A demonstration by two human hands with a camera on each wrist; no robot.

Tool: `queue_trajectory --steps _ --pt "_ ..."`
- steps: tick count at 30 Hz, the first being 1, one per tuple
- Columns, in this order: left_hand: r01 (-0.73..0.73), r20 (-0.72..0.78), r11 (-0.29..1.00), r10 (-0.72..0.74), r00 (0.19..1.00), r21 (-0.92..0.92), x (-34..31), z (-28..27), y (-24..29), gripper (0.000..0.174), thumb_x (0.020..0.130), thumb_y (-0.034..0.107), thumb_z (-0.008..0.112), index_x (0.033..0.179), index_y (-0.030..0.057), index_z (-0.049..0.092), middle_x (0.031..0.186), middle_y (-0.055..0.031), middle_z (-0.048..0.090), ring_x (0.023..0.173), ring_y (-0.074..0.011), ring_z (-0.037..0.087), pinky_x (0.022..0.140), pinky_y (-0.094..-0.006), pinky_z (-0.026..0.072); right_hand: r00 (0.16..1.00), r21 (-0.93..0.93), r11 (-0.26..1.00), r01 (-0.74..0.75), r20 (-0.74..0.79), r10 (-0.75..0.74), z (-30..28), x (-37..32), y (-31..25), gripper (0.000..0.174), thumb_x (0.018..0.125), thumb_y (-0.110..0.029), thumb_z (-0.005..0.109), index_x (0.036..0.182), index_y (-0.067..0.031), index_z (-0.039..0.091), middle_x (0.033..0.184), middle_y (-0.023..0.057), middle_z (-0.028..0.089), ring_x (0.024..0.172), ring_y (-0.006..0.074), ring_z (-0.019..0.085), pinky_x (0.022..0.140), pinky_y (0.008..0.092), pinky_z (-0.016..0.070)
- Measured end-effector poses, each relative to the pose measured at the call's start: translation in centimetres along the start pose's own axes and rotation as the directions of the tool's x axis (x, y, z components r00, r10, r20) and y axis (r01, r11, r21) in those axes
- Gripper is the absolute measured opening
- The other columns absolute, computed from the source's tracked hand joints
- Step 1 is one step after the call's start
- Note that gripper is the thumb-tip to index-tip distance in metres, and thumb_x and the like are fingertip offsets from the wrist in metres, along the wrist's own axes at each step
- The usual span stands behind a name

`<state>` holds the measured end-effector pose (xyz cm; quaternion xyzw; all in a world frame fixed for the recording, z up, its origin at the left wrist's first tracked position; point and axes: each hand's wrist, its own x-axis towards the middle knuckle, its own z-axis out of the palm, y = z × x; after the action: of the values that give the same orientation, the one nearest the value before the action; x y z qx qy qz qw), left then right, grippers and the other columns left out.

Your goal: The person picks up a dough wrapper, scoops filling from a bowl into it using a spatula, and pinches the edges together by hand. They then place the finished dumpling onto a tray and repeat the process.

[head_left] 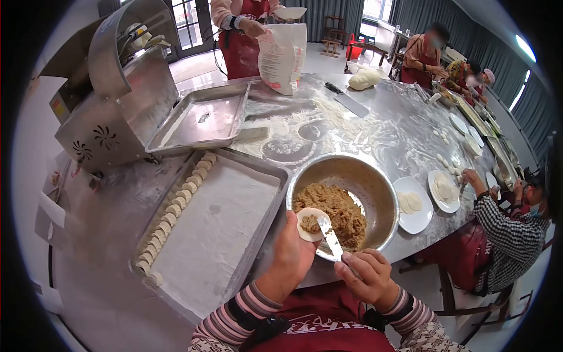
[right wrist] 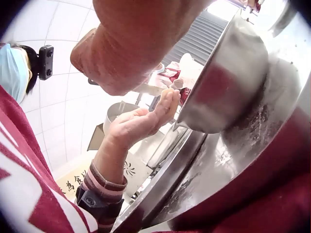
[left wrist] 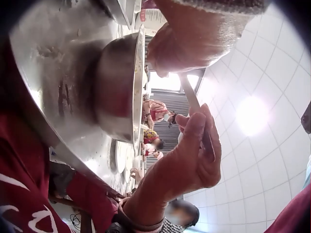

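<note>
My left hand [head_left: 291, 253] holds a round dumpling wrapper [head_left: 305, 236] at the near-left rim of a steel bowl [head_left: 384, 196], the thumb at the wrapper's edge. A small mound of filling lies on the wrapper's middle. In my right hand [head_left: 370, 277] is a narrow flat spatula [head_left: 332, 242], gripped by its near end, its smeared blade tip on the wrapper beside the filling. Brown minced filling [head_left: 339, 202] is heaped in the bowl. The left wrist view shows the right thumb and fingers pinching the spatula [left wrist: 189, 94]. From the right wrist view, the left hand [right wrist: 141, 124] appears cupped.
Left of the bowl, a tray [head_left: 223, 220] carries a row of dumplings [head_left: 176, 207]. Behind it are another tray [head_left: 205, 114] and a steel machine [head_left: 117, 126]. Plates of wrappers [head_left: 415, 222] stand on the right, near a seated person [head_left: 510, 234]. A knife [head_left: 349, 102] lies on the floury table.
</note>
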<state>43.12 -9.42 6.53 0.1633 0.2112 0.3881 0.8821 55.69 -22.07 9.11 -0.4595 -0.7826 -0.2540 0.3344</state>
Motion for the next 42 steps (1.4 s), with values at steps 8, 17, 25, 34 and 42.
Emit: queue_trajectory --steps 8,17,25,34,42 --pt "0.027 -0.007 1.0 -0.027 1.0 0.015 0.1 -0.1 -0.6 0.052 0.101 0.042 0.025 0.132 0.0021 0.039 0.13 -0.0134 0.049 0.119 -0.0263 0.048 0.104 -0.0435 0.0364 0.999 0.009 1.0 0.01 0.035 -0.01 1.0 0.1 -1.0 0.021 0.073 -0.007 0.066 0.094 -0.0037 0.066 0.09 0.009 0.065 0.073 0.0185 0.063 0.067 0.0311 0.0495" --pt "0.194 0.124 0.979 -0.201 0.972 0.065 -1.3 0.0 1.1 0.06 0.1 0.047 0.021 0.13 -0.0015 0.041 0.126 -0.0175 0.051 0.119 -0.0295 0.05 0.101 -0.0457 0.0415 0.359 0.801 0.003 -0.598 0.265 0.895 -1.0 1.3 2.3 0.01 0.082 -0.004 0.064 0.089 0.0034 0.064 0.07 0.0085 0.064 0.059 0.0163 0.061 0.054 0.0256 0.0499" --pt "0.218 0.19 0.968 -0.239 0.952 0.124 -1.4 -1.1 1.0 0.067 0.099 0.051 0.021 0.124 -0.0056 0.045 0.122 -0.019 0.054 0.113 -0.0287 0.055 0.099 -0.0439 0.0436 0.324 0.853 -0.096 -0.512 0.296 0.899 -0.6 0.2 4.8 0.01 0.08 -0.002 0.066 0.087 0.005 0.065 0.072 0.0111 0.064 0.057 0.0161 0.061 0.054 0.0256 0.0506" --pt "0.296 0.219 0.94 -0.328 0.919 0.169 -1.5 -1.2 1.1 0.067 0.099 0.05 0.021 0.128 -0.0057 0.042 0.125 -0.0192 0.052 0.116 -0.0286 0.053 0.101 -0.0415 0.0428 0.344 0.79 -0.164 -0.591 0.431 0.834 0.3 0.4 5.7 0.011 0.08 -0.001 0.066 0.087 0.0068 0.064 0.07 0.0132 0.065 0.056 0.0171 0.061 0.054 0.0256 0.0504" --pt "0.077 0.017 0.997 -0.077 0.997 -0.008 -1.0 -0.8 1.1 0.059 0.101 0.044 0.019 0.129 -0.0043 0.038 0.13 -0.0185 0.047 0.121 -0.0294 0.048 0.104 -0.0417 0.0385 0.852 0.475 0.788 -0.392 -0.134 0.505 -0.7 1.4 1.7 0.016 0.08 0.007 0.06 0.095 0.0024 0.065 0.075 0.0132 0.062 0.061 0.0202 0.059 0.053 0.0262 0.0452"
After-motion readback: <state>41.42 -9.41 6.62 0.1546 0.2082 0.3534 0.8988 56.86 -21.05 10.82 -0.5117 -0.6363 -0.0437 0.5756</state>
